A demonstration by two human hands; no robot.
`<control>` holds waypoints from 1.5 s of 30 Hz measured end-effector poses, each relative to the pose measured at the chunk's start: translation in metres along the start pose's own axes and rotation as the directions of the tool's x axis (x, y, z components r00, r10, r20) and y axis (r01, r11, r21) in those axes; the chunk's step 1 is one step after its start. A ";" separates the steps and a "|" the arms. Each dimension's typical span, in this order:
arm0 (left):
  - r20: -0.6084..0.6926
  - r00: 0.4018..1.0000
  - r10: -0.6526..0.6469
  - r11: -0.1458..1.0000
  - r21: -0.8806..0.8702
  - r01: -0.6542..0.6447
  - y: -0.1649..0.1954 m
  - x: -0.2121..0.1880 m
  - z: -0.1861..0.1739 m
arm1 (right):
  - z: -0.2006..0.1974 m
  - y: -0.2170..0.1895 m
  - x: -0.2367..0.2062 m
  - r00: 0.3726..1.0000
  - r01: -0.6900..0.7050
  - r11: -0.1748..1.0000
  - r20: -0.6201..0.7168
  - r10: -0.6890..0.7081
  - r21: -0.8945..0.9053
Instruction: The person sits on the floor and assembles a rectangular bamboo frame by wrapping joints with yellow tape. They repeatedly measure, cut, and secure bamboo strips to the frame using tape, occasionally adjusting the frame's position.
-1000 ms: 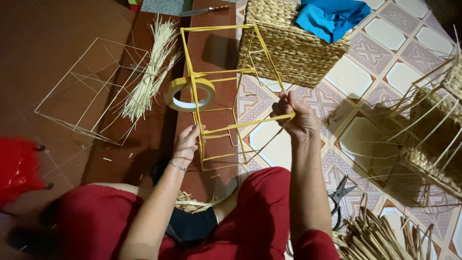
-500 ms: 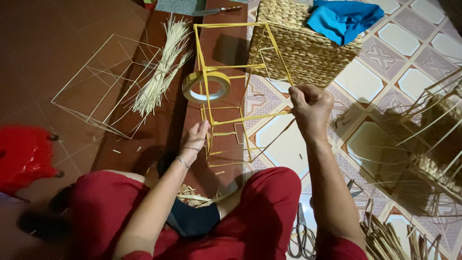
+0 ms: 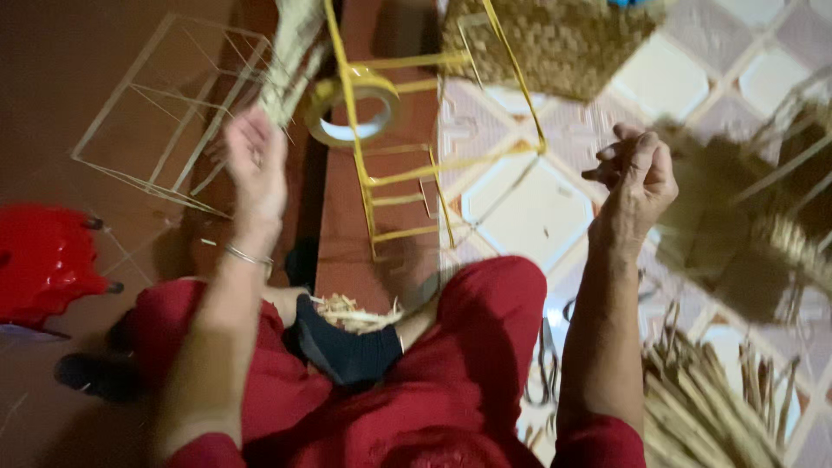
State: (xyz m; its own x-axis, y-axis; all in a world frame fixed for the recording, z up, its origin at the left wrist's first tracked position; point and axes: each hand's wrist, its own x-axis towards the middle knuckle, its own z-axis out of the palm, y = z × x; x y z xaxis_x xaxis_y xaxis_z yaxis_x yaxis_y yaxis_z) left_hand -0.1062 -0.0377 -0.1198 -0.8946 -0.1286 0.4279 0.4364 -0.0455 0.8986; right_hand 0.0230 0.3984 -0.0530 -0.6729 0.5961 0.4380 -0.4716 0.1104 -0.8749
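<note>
Yellow wire frame (image 3: pixel 407 165) lies on the floor before the seated person, tape roll (image 3: pixel 354 106) on it, left hand (image 3: pixel 254 163) open beside it, right hand (image 3: pixel 640 173) closed, apparently pulling a strand (image 3: pixel 485 195) taut.

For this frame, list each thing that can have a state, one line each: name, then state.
left hand: open, palm showing, raised beside the straw bundle, holding nothing visible
right hand: closed in a loose fist, lifted clear of the frame; any strand in it is too blurred to tell
yellow frame: lying on the floor, untouched
tape roll: flat beside the frame's rail
woven basket: on the floor, blurred
scissors: on the floor
</note>
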 end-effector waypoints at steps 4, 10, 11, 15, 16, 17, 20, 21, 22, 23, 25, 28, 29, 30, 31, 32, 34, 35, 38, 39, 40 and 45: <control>0.299 0.944 0.136 0.949 0.234 -0.211 0.027 0.029 -0.021 | -0.094 0.050 -0.065 0.966 -0.258 0.957 -0.012 0.259 -0.134; 0.579 0.791 0.197 0.946 0.099 -0.308 0.067 0.057 -0.023 | -0.214 0.112 -0.189 0.678 -0.732 0.526 -0.379 0.630 -0.433; 0.565 0.814 0.132 0.962 0.125 -0.243 0.068 0.057 -0.017 | -0.222 0.121 -0.212 0.723 -0.669 0.495 -0.329 0.608 -0.555; 0.434 0.891 -0.132 0.949 0.316 -0.013 0.070 0.057 -0.002 | -0.246 0.125 -0.282 0.757 -0.275 0.036 -0.193 0.624 -0.961; 0.419 0.899 -0.128 0.947 0.321 -0.014 0.070 0.055 0.000 | -0.245 0.126 -0.295 0.716 -0.258 -0.061 -0.234 0.657 -0.964; 0.398 0.909 -0.119 0.945 0.325 -0.019 0.072 0.054 0.001 | -0.242 0.126 -0.304 0.680 -0.229 -0.152 -0.270 0.682 -0.961; 0.410 0.895 -0.175 0.942 0.334 0.031 0.076 0.058 0.010 | -0.236 0.121 -0.315 0.727 -0.184 -0.172 -0.252 0.639 -0.968; 0.385 0.896 -0.222 0.935 0.344 0.084 0.078 0.059 0.011 | -0.236 0.119 -0.313 0.714 -0.195 -0.142 -0.239 0.658 -0.971; 0.320 0.894 -0.312 0.916 0.351 0.194 0.078 0.059 0.015 | -0.238 0.117 -0.307 0.661 -0.208 -0.189 -0.281 0.696 -0.960; 0.388 0.900 -0.201 0.965 0.238 0.113 0.076 0.062 0.022 | -0.238 0.118 -0.300 0.607 -0.216 -0.239 -0.322 0.726 -0.947; 0.431 0.895 -0.116 0.983 0.182 0.040 0.074 0.064 0.029 | -0.245 0.113 -0.286 0.475 -0.257 -0.232 -0.332 0.815 -0.938; 0.423 0.893 -0.154 0.975 0.211 0.068 0.070 0.070 0.038 | -0.262 0.100 -0.278 0.660 -0.323 -0.097 -0.298 0.690 -0.941; 0.438 0.891 -0.117 0.984 0.172 0.044 0.069 0.072 0.041 | -0.265 0.097 -0.275 0.682 -0.421 0.000 -0.316 0.660 -0.907; 0.453 0.888 -0.077 0.991 0.133 0.019 0.067 0.075 0.044 | -0.266 0.092 -0.272 0.632 -0.588 0.076 -0.399 0.665 -0.805; 0.468 0.883 -0.035 0.996 0.093 -0.010 0.067 0.078 0.046 | -0.266 0.085 -0.271 0.565 -0.731 0.150 -0.468 0.680 -0.665; 0.472 0.878 -0.083 0.991 0.131 0.023 0.066 0.080 0.049 | -0.261 0.082 -0.266 0.602 -0.752 0.282 -0.445 0.664 -0.596; 0.479 0.858 -0.186 0.973 0.209 0.094 0.064 0.084 0.053 | -0.245 0.068 -0.259 0.663 -0.747 0.519 -0.411 0.625 -0.415; 0.490 0.851 -0.188 0.973 0.209 0.094 0.063 0.085 0.053 | -0.234 0.060 -0.251 0.731 -0.679 0.601 -0.317 0.604 -0.421; 0.533 0.835 -0.134 0.982 0.183 0.041 0.058 0.086 0.058 | -0.187 0.028 -0.225 0.859 -0.477 0.785 -0.018 0.512 -0.395; 0.544 0.836 -0.077 0.987 0.158 -0.012 0.057 0.087 0.061 | -0.166 0.019 -0.213 0.867 -0.420 0.821 0.097 0.489 -0.386; 0.552 0.834 -0.020 0.989 0.135 -0.065 0.055 0.088 0.062 | -0.143 0.013 -0.202 0.862 -0.365 0.854 0.213 0.460 -0.370; 0.514 0.852 -0.095 0.916 0.380 -0.127 0.045 0.086 0.065 | -0.019 0.000 -0.151 0.842 0.033 0.808 0.452 0.294 -0.589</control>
State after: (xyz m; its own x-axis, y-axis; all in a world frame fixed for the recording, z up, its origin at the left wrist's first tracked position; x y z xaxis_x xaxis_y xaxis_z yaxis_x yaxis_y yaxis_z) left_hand -0.1691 0.0139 -0.0361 -0.8536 0.4039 0.3289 0.4767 0.3514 0.8057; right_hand 0.1353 0.3235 -0.1231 -0.9630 0.1754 0.2047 -0.0679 0.5772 -0.8138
